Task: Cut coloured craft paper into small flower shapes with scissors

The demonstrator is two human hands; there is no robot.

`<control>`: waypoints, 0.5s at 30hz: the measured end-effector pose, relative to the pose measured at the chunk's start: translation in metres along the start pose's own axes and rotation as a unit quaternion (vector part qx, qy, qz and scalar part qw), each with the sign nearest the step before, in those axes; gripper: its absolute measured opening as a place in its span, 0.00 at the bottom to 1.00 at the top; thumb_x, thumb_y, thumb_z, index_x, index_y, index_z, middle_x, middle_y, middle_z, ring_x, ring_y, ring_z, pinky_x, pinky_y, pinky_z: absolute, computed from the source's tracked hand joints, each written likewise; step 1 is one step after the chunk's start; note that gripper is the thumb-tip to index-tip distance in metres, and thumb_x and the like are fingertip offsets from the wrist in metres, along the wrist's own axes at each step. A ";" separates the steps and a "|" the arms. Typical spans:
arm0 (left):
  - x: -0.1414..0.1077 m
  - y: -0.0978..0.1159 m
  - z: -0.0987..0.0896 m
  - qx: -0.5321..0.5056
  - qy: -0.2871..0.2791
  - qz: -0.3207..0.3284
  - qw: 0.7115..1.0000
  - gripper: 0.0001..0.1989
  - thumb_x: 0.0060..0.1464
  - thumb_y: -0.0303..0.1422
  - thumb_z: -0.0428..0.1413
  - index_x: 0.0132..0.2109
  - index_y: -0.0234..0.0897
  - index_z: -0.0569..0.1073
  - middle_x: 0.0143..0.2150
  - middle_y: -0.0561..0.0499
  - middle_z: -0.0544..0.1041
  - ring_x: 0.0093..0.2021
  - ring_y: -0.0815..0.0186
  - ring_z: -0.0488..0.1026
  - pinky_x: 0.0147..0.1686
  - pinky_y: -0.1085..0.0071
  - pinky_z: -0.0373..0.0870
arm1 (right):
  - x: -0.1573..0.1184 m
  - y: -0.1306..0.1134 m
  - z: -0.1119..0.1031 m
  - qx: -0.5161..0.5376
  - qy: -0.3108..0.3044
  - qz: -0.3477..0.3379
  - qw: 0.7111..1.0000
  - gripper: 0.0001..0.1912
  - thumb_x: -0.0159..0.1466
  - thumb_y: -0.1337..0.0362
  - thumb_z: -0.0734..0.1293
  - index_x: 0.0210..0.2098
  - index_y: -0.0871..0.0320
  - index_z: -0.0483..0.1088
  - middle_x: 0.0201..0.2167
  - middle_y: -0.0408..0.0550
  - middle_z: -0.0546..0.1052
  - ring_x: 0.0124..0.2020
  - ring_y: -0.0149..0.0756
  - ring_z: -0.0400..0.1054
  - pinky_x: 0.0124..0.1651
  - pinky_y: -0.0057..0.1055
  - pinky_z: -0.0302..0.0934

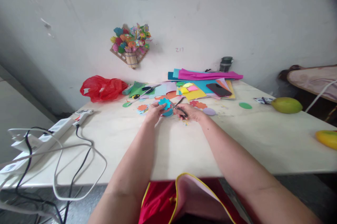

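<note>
Pinched in my left hand (154, 112) is a blue paper flower (164, 103) with a scalloped edge. My right hand (193, 112) is closed round the dark handles of a pair of scissors (182, 111), whose blades point left at the flower's edge. Below the flower lies a blue paper disc (167, 113), partly covered. Cut flowers in orange (202, 106) and red (194, 103) sit just beyond my right hand, with a lilac disc (209, 111) beside them. More cut pieces, among them an orange flower (142, 107), lie left of my left hand.
Coloured sheets (202, 85) and a phone (219, 90) lie at the back. A red plastic bag (102, 88) and a second pair of scissors (147, 92) are back left. Power strips (59, 129) with loose cables run along the left. Right are a green disc (245, 105) and a mango-like fruit (286, 105).
</note>
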State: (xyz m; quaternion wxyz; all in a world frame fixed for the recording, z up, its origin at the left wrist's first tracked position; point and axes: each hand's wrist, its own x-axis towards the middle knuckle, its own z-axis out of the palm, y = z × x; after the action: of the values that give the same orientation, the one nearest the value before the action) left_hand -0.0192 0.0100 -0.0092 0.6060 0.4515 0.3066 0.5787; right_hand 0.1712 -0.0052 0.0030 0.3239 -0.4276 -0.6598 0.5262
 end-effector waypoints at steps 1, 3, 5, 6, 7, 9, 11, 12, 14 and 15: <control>0.001 0.000 0.000 0.001 0.000 -0.001 1.000 0.15 0.31 0.32 0.71 0.29 0.31 0.77 0.30 0.47 0.80 0.34 0.59 0.79 0.43 0.60 0.76 | 0.000 0.000 0.000 0.000 0.000 -0.001 1.000 0.16 0.55 0.57 0.74 0.28 0.59 0.65 0.16 0.39 0.70 0.14 0.24 0.63 0.12 0.18 0.48; 0.002 -0.001 -0.001 0.002 0.003 -0.003 1.000 0.15 0.32 0.32 0.71 0.29 0.31 0.77 0.29 0.47 0.80 0.33 0.59 0.79 0.42 0.61 0.76 | 0.000 0.000 -0.001 -0.001 -0.001 -0.003 1.000 0.17 0.55 0.56 0.74 0.28 0.59 0.64 0.16 0.39 0.70 0.14 0.24 0.62 0.12 0.18 0.48; 0.002 -0.001 -0.001 0.001 0.005 -0.003 1.000 0.15 0.33 0.31 0.70 0.30 0.31 0.77 0.29 0.47 0.80 0.33 0.59 0.79 0.42 0.61 0.76 | 0.000 -0.001 -0.001 -0.001 -0.002 -0.006 1.000 0.17 0.55 0.56 0.74 0.27 0.59 0.64 0.16 0.39 0.70 0.14 0.24 0.62 0.12 0.19 0.48; 0.002 -0.001 -0.001 0.000 0.005 -0.003 1.000 0.15 0.33 0.31 0.70 0.30 0.31 0.77 0.29 0.47 0.80 0.33 0.59 0.79 0.42 0.60 0.76 | -0.001 -0.001 -0.001 -0.001 -0.003 -0.006 1.000 0.17 0.55 0.56 0.74 0.27 0.59 0.64 0.16 0.39 0.70 0.14 0.24 0.63 0.12 0.19 0.48; 0.002 -0.001 -0.001 -0.001 0.005 -0.001 1.000 0.15 0.33 0.31 0.71 0.30 0.31 0.77 0.29 0.47 0.80 0.34 0.59 0.79 0.42 0.60 0.76 | -0.001 -0.001 0.000 0.000 -0.004 -0.006 1.000 0.17 0.55 0.56 0.74 0.27 0.59 0.64 0.17 0.39 0.70 0.14 0.24 0.63 0.12 0.19 0.48; 0.001 -0.001 0.000 -0.003 0.003 0.001 1.000 0.15 0.33 0.31 0.71 0.30 0.31 0.77 0.29 0.47 0.80 0.34 0.59 0.79 0.43 0.60 0.76 | -0.001 -0.002 0.000 0.001 -0.006 -0.004 1.000 0.17 0.55 0.56 0.74 0.28 0.59 0.64 0.17 0.39 0.70 0.15 0.24 0.63 0.12 0.18 0.48; 0.001 -0.001 0.000 -0.004 0.003 0.000 1.000 0.15 0.32 0.32 0.71 0.29 0.31 0.77 0.29 0.48 0.80 0.34 0.59 0.79 0.43 0.60 0.76 | -0.001 -0.002 0.001 -0.001 -0.006 -0.001 1.000 0.17 0.55 0.56 0.74 0.28 0.59 0.64 0.17 0.38 0.70 0.15 0.24 0.63 0.12 0.18 0.48; 0.001 -0.001 0.000 -0.004 0.004 -0.001 1.000 0.15 0.32 0.32 0.71 0.29 0.31 0.77 0.29 0.48 0.80 0.34 0.59 0.79 0.43 0.60 0.76 | -0.001 -0.002 0.001 -0.002 -0.006 0.000 1.000 0.17 0.56 0.56 0.74 0.28 0.59 0.64 0.17 0.38 0.70 0.15 0.24 0.63 0.12 0.18 0.48; 0.001 -0.001 0.000 -0.004 0.005 -0.004 1.000 0.16 0.30 0.32 0.71 0.29 0.31 0.77 0.29 0.48 0.80 0.34 0.59 0.79 0.43 0.61 0.76 | -0.002 -0.003 0.002 -0.003 -0.005 0.002 1.000 0.17 0.56 0.56 0.73 0.28 0.59 0.64 0.17 0.38 0.70 0.14 0.24 0.62 0.12 0.18 0.48; 0.001 -0.001 0.000 -0.006 0.006 -0.003 1.000 0.16 0.30 0.32 0.72 0.29 0.31 0.77 0.29 0.48 0.80 0.33 0.60 0.79 0.42 0.61 0.76 | -0.002 -0.003 0.002 -0.002 -0.003 0.002 1.000 0.17 0.56 0.56 0.73 0.28 0.59 0.63 0.17 0.38 0.69 0.14 0.23 0.62 0.12 0.18 0.48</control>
State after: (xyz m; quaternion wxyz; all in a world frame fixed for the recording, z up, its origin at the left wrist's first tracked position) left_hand -0.0184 0.0111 -0.0098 0.6087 0.4430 0.3082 0.5815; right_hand 0.1697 -0.0079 0.0058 0.3198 -0.4277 -0.6613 0.5268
